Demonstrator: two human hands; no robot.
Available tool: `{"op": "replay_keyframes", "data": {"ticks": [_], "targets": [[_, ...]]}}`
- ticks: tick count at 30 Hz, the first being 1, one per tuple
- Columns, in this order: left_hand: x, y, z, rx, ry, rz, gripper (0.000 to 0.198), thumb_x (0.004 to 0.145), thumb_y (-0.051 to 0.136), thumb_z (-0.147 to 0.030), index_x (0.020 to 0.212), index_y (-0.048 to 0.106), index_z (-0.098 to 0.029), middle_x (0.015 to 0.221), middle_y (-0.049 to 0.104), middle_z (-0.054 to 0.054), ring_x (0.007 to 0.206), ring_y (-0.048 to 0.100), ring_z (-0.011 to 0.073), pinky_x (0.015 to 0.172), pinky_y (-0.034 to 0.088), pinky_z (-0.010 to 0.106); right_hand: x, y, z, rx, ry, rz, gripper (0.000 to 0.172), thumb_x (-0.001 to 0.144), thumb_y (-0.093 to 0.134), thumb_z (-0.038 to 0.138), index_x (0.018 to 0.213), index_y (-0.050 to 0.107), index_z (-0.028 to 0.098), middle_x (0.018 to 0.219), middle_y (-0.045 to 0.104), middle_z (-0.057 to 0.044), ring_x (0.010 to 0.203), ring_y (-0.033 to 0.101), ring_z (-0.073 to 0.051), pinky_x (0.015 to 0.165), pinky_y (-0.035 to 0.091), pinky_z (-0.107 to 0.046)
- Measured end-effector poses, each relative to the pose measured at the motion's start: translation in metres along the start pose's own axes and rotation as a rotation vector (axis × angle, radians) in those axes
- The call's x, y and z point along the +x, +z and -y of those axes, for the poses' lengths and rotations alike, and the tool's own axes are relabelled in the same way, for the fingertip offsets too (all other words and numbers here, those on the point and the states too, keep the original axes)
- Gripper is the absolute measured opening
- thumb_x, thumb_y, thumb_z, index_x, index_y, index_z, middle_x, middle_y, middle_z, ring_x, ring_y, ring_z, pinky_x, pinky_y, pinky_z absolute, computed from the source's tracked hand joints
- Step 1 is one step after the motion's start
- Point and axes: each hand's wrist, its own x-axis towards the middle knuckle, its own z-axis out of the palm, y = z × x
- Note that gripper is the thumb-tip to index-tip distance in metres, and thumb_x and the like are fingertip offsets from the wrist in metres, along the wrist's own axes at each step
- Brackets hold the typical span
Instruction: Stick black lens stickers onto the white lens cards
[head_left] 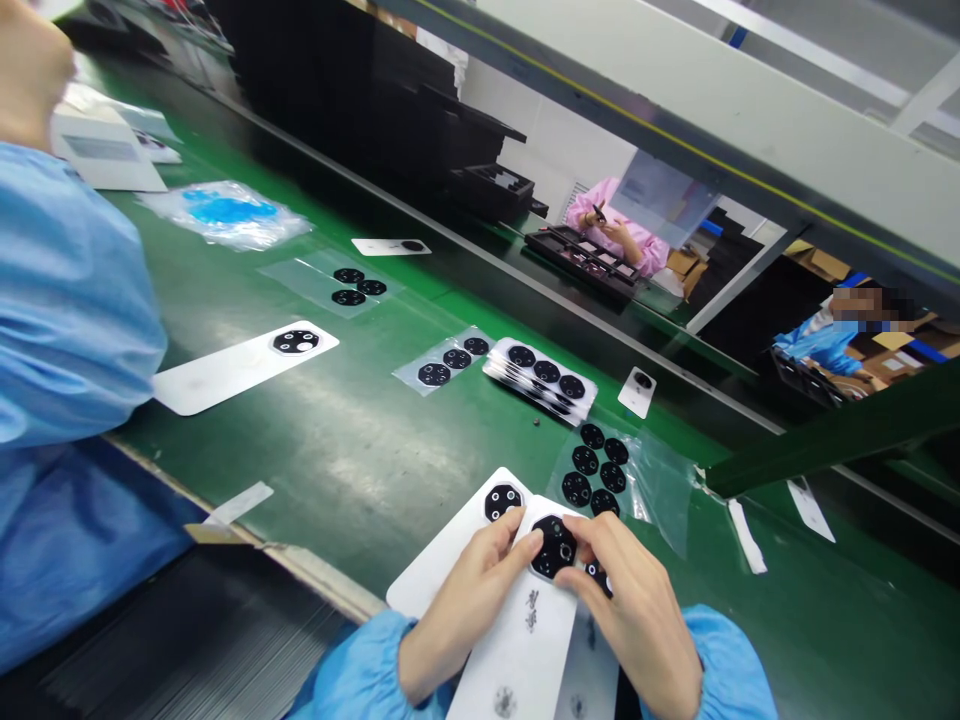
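Note:
In the lower middle, a white phone back panel [517, 640] with printed dark marks lies between my hands. On its upper end is a black round camera-lens sticker [553, 556]. My left hand [472, 570] is closed at the panel's left edge, its thumb tip on the sticker's left rim. My right hand [634, 590] pinches the sticker's right side with thumb and index finger; its other fingers are hidden. A second white panel with a black lens disc [502, 500] lies partly under my left hand. Another panel [592, 660] shows beneath at the right.
A clear sheet with several black stickers [585, 460] lies beyond my right hand. Further off are a stack of sticker sheets [536, 390] and a single white panel [240, 375]. A co-worker's blue sleeve [67, 300] fills the left. A green post [847, 420] slants at right.

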Motion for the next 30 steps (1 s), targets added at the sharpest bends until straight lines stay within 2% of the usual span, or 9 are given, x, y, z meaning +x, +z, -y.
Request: {"op": "replay_keyframes", "data": {"ticks": [7,10,13,15,17,20,23,26,30], "targets": [[0.001,0.000,0.000,-0.058,-0.021,-0.016,0.036,0.080,0.062,-0.045,0.100,0.061,-0.015,0.084,0.065,0.003,0.073,0.058,0.0163,0.062,0.044,0.024,0.001,-0.001,-0.001,0.021,0.013,-0.041,0.019,0.093,0.049,0.028,0.108,0.057,0.021,0.088,0.057,-0.005,0.076,0.059,-0.018,0.064,0.050,-0.027],[0.003,-0.002,-0.001,-0.104,-0.007,-0.008,0.038,0.080,0.064,-0.044,0.102,0.061,-0.014,0.084,0.066,0.005,0.074,0.060,0.0167,0.064,0.045,0.024,-0.001,-0.003,-0.007,0.125,0.099,-0.088,0.017,0.091,0.051,0.030,0.104,0.059,0.022,0.096,0.056,-0.006,0.074,0.058,-0.016,0.064,0.050,-0.026],[0.004,-0.002,-0.002,-0.163,-0.027,0.002,0.038,0.079,0.065,-0.044,0.102,0.061,-0.014,0.086,0.068,0.007,0.075,0.062,0.0177,0.067,0.047,0.025,-0.004,-0.003,-0.014,0.307,0.284,-0.151,0.021,0.090,0.051,0.034,0.106,0.058,0.022,0.102,0.056,-0.008,0.077,0.059,-0.016,0.062,0.051,-0.026],[0.005,-0.002,-0.002,-0.186,-0.059,0.008,0.039,0.078,0.066,-0.044,0.102,0.061,-0.014,0.085,0.069,0.007,0.070,0.062,0.0169,0.062,0.047,0.024,-0.005,0.000,-0.016,0.506,0.452,-0.138,0.030,0.088,0.053,0.041,0.108,0.056,0.020,0.094,0.059,-0.008,0.074,0.060,-0.016,0.054,0.050,-0.024],[0.006,-0.002,-0.002,-0.191,-0.068,0.010,0.039,0.078,0.066,-0.045,0.100,0.062,-0.013,0.079,0.069,0.007,0.063,0.060,0.0142,0.055,0.044,0.021,-0.006,0.004,-0.016,0.739,0.572,-0.064,0.038,0.086,0.055,0.048,0.106,0.054,0.017,0.078,0.060,-0.004,0.064,0.060,-0.015,0.047,0.047,-0.022],[0.007,-0.001,0.001,-0.201,-0.054,0.058,0.036,0.080,0.063,-0.046,0.095,0.062,-0.013,0.072,0.067,0.006,0.057,0.058,0.0121,0.053,0.043,0.020,-0.005,0.010,-0.013,1.000,0.604,0.033,0.041,0.082,0.059,0.051,0.099,0.056,0.014,0.061,0.060,0.000,0.051,0.057,-0.012,0.044,0.047,-0.021],[0.008,0.000,0.005,-0.204,-0.073,0.048,0.040,0.080,0.064,-0.045,0.105,0.058,-0.015,0.076,0.068,0.006,0.062,0.060,0.0138,0.057,0.046,0.023,-0.003,0.012,-0.011,1.098,0.613,0.031,0.041,0.080,0.063,0.051,0.094,0.058,0.013,0.057,0.062,0.000,0.046,0.058,-0.011,0.046,0.049,-0.022],[0.008,0.000,0.007,-0.167,-0.113,-0.038,0.061,0.076,0.067,-0.048,0.125,0.044,-0.021,0.080,0.068,0.002,0.063,0.061,0.0149,0.058,0.046,0.024,-0.003,0.012,-0.010,1.121,0.620,-0.008,0.040,0.079,0.064,0.050,0.091,0.058,0.013,0.056,0.064,-0.001,0.046,0.059,-0.011,0.047,0.049,-0.022],[0.006,0.002,0.006,-0.132,-0.123,0.006,0.061,0.077,0.065,-0.049,0.127,0.040,-0.024,0.095,0.067,0.003,0.078,0.062,0.0168,0.068,0.047,0.026,-0.003,0.010,-0.006,1.132,0.611,-0.031,0.038,0.080,0.064,0.051,0.088,0.058,0.014,0.054,0.062,0.000,0.045,0.058,-0.011,0.047,0.049,-0.022]]}}
